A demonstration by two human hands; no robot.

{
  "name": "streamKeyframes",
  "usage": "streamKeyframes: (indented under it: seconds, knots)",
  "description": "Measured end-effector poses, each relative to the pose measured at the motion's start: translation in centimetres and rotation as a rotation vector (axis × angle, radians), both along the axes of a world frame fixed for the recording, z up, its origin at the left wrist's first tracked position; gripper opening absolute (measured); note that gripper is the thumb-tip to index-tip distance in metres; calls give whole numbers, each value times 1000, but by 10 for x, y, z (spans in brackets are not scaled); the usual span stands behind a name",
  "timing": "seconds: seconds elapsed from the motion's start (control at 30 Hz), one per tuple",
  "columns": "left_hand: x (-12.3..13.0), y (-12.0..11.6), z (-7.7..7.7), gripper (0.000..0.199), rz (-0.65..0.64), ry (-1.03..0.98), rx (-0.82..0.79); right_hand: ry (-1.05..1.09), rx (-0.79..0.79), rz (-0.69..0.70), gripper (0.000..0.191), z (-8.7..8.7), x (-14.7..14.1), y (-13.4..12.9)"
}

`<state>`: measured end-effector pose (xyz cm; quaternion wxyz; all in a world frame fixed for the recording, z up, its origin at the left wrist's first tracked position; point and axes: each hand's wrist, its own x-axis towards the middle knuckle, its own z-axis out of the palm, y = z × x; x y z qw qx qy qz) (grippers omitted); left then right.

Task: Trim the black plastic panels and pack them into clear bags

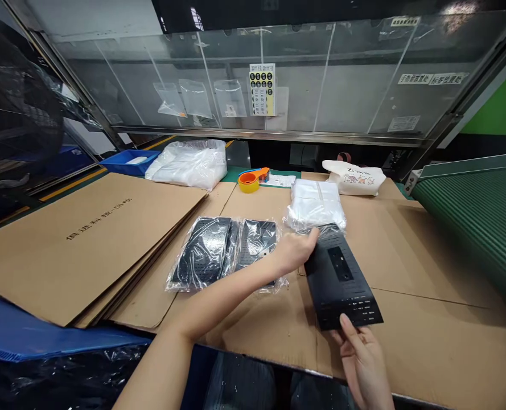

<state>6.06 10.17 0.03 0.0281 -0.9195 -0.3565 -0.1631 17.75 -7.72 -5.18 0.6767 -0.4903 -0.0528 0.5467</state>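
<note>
Nearest you, your right hand point(361, 356) grasps the black panel point(342, 279) by its near edge, thumb on the upper face, fingers beneath. The panel runs away from that grip, slanting a little left, above the cardboard covering point(423, 336) the bench. At its far left corner your left hand point(297, 250) has its fingers curled in; I cannot tell whether it pinches the panel itself or the clear film point(334, 230) there. Judging by its look, the panel is light, thin and stiff, smooth enough to slide in the fingers, and its face may scratch; the opposite edges seem the best hold, clear of the slots at the near end and the dark inset midway. Left of it lie 2 wrapped packs point(204, 250), the right pack partly behind your left forearm, and further left a stack of cartons point(90, 239). Just beyond the panel sits a pile of clear bags point(316, 202), then the tape dispenser point(249, 181) and a white pouch point(355, 177).
</note>
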Motion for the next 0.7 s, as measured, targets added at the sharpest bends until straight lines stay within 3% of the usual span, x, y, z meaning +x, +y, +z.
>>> streamKeyframes:
  seconds: [0.1,0.27,0.4,0.57,0.7]
  knots:
    - [6,-12,-1,25,-70,36,94,8,-32,107,38,3,2,3]
    - [6,-31,2,22,-160,62,201,-2,54,-6,35,2,4,5]
    - [6,-43,5,17,-189,60,242,52,-62,153,36,2,3,4]
    - [7,-69,1,9,-290,48,291,80,29,-95,37,-4,-6,6]
    - [8,-93,1,10,-389,-32,389,-71,73,57,37,-10,-15,6]
